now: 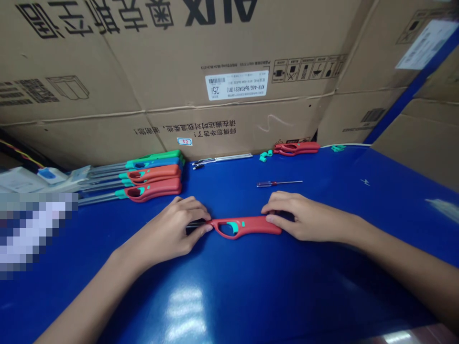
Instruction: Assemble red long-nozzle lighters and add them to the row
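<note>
A red gas lighter (256, 225) with a teal trigger lies sideways in front of me on the blue table. My left hand (181, 224) pinches its front end, where the red body meets a dark tube partly hidden by the fingers. At the other end, my right hand (292, 215) grips the rear of the handle between thumb and fingers. No teal collar shows at the nose of this lighter. Beyond the hands lies a screwdriver (274, 184) with a clear purplish handle.
Several finished-looking lighters (158, 187) in red, orange, blue and green are stacked at the left. Along the cardboard box (161, 95) lie metal tubes with wires (229, 157), small teal collars (264, 155), red lighter bodies (297, 148) and teal triggers (337, 148).
</note>
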Tool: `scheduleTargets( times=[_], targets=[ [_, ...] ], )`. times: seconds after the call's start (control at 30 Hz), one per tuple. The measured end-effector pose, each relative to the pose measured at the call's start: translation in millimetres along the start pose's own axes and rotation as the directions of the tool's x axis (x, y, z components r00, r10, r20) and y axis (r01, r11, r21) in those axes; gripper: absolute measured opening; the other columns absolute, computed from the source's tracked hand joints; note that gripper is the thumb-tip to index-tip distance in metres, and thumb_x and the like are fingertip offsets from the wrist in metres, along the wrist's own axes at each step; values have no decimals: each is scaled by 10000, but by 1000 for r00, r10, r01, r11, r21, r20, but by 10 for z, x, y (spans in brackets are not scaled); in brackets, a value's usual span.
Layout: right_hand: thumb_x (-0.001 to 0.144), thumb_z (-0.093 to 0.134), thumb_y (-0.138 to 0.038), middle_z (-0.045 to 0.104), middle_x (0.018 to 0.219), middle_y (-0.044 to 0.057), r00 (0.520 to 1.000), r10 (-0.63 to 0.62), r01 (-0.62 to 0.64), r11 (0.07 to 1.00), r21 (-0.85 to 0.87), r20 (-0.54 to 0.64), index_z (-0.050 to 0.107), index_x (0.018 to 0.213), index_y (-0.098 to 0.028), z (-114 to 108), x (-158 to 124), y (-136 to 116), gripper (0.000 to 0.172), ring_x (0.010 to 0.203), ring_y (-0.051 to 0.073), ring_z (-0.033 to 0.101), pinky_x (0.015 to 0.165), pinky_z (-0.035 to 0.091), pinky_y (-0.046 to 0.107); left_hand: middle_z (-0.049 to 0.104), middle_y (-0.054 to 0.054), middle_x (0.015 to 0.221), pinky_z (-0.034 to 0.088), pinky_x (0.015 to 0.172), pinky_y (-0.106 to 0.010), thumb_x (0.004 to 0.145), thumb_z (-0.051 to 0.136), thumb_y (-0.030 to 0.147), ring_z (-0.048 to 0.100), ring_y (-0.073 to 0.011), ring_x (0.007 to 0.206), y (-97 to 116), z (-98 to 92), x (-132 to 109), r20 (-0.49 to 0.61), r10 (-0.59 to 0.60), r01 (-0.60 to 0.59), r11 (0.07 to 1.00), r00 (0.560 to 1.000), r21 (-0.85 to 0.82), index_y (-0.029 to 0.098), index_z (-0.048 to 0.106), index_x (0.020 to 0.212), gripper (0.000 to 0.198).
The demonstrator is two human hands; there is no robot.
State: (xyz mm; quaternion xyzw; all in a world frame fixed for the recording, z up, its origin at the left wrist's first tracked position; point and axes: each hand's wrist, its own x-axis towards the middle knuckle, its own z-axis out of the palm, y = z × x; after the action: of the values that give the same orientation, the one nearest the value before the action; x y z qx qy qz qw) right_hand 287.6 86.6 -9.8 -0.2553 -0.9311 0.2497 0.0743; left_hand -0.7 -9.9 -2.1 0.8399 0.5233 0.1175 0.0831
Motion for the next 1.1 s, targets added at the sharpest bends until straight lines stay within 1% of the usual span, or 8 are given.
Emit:
scheduleTargets(
  times=[0.4, 0.57, 0.7, 0.87, 0.93, 0.97, 1.03, 1.1],
  targets=[
    [905, 378, -93, 539, 991, 132, 996, -61, 81, 932, -352, 66, 593, 1114, -121, 141, -9, -184, 301, 861, 238, 488, 773, 449, 402, 673, -52, 892, 461, 773, -345, 896, 560, 208, 613, -210, 832, -21, 91, -2, -24, -55, 54, 998, 998, -18, 195, 671, 824, 132],
    [946, 325, -107, 541, 972, 115, 999, -51, 52, 949, -311, 11, 571, 1126, -112, 205, 10, -152, 305, 861, 228, 491, 781, 448, 388, 689, -63, 1047, 427, 819, -380, 943, 509, 280, 627, -230, 949, 50, 105, -5, -55, -113, 110, 992, 992, -57, 205, 668, 1034, 198],
    [993, 318, -180, 536, 969, 115, 998, -61, 53, 956, -290, -22, 579, 1085, -109, 242, 26, -186, 286, 876, 231, 502, 800, 448, 395, 693, -61, 1000, 350, 777, -394, 987, 445, 284, 606, -217, 886, 153, 130, 50, -34, -113, 113, 994, 993, 6, 225, 674, 1085, 255],
    [983, 446, -424, 555, 943, 65, 1000, -7, 5, 999, -45, -26, 558, 911, -166, 190, -13, -320, 290, 823, 185, 539, 737, 445, 326, 656, -84, 975, 301, 745, -387, 967, 430, 155, 535, -235, 900, 310, 158, 62, -55, -58, 64, 993, 997, 103, 184, 644, 995, 218],
    [932, 542, -408, 580, 885, 21, 999, 38, -35, 993, 115, -27, 540, 934, -196, 193, -30, -355, 212, 771, 163, 543, 695, 431, 301, 657, -95, 958, 279, 752, -404, 949, 426, 105, 530, -243, 878, 364, 180, 52, -179, -12, 52, 974, 984, 222, 165, 627, 988, 213],
    [905, 579, -367, 587, 857, 2, 998, 57, -51, 977, 205, -24, 542, 1000, -213, 206, -28, -366, 185, 752, 154, 545, 685, 426, 292, 664, -99, 966, 266, 743, -402, 940, 422, 75, 537, -242, 870, 385, 194, 49, -264, 18, 60, 957, 964, 285, 159, 620, 998, 223],
    [854, 602, -280, 586, 821, -22, 996, 81, -85, 895, 439, 27, 508, 1207, -246, 252, -1, -386, 366, 697, 133, 552, 662, 432, 276, 685, -89, 964, 246, 720, -392, 917, 408, 11, 558, -227, 853, 414, 223, 48, -410, 125, 50, 920, 903, 390, 155, 617, 992, 265],
    [807, 595, -233, 579, 790, -30, 984, 76, -168, 708, 686, 162, 397, 1385, -244, 302, 49, -414, 612, 588, 104, 551, 590, 432, 253, 703, -80, 934, 241, 719, -393, 913, 385, -14, 578, -213, 847, 422, 246, 48, -546, 261, 38, 879, 796, 476, 144, 625, 974, 294]
  ],
)
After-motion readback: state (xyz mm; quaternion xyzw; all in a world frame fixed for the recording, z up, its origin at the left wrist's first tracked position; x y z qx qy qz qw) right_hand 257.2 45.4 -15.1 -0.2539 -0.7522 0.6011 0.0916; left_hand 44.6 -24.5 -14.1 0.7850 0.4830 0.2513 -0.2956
